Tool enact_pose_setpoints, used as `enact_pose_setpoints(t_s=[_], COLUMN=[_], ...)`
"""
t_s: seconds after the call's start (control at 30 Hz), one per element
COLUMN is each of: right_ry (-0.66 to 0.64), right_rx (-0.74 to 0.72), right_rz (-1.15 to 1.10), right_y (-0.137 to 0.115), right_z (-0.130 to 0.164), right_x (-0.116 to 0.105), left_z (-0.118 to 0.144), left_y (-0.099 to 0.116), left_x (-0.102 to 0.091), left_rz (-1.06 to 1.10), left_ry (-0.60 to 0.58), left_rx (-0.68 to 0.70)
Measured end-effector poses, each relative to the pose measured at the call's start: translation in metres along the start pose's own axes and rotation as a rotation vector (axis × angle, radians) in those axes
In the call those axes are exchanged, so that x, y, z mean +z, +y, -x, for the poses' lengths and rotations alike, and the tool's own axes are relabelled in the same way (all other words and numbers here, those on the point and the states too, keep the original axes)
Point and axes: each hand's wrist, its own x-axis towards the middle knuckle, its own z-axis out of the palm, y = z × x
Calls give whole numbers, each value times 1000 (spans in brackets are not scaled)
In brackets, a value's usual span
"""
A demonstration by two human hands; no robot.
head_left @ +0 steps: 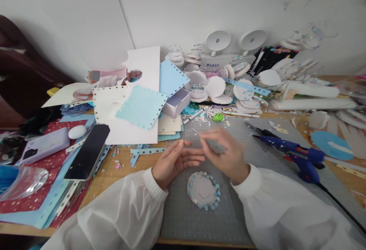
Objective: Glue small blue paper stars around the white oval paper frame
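A tiny blurred bit, maybe a star, seemed pinched between both hands (200,156) just above the trimmed disc (203,189), easily dropped into scraps.

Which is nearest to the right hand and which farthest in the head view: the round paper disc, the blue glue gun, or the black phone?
From the right hand:
1. Round paper disc, just below it on the grey mat.
2. Blue glue gun, off to its right.
3. Black phone, far to the left, beyond the left hand.
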Motion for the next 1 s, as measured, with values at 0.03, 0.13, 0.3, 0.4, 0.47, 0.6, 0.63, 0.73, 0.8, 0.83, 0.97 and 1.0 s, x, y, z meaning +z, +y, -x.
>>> enact_pose_setpoints(t_s=[0.03,0.13,0.3,0.4,0.47,0.6,0.63,0.73,0.8,0.83,0.97,1.0], right_ry=[63,85,-46,-64,-80,-68,-54,21,75,95,151,150], right_rx=[85,216,235,239,237,243,249,275,294,300,282,273], right_rz=[17,50,57,50,41,24,19,-19,-50,-61,-89,-102], right_y=[6,22,32,32,32,32,31,25,17,13,-4,-7], right_z=[-2,-6,-3,-1,-2,-3,-4,-5,-3,-2,11,14], right_x=[0,1,8,10,12,13,11,2,-8,-13,-28,-30], left_z=[-1,-3,-5,-4,-4,-4,-4,-3,-3,-3,-1,-1], left_y=[1,5,7,7,7,7,7,8,7,6,1,-1], left_x=[0,-3,-7,-7,-6,-6,-5,-4,-2,-1,1,1], left_rz=[10,89,191,190,193,193,191,167,111,67,-161,-225], left_ry=[4,50,65,60,58,68,69,72,85,97,121,113], left_rx=[-2,-3,1,5,3,-7,-6,-1,9,20,70,81])
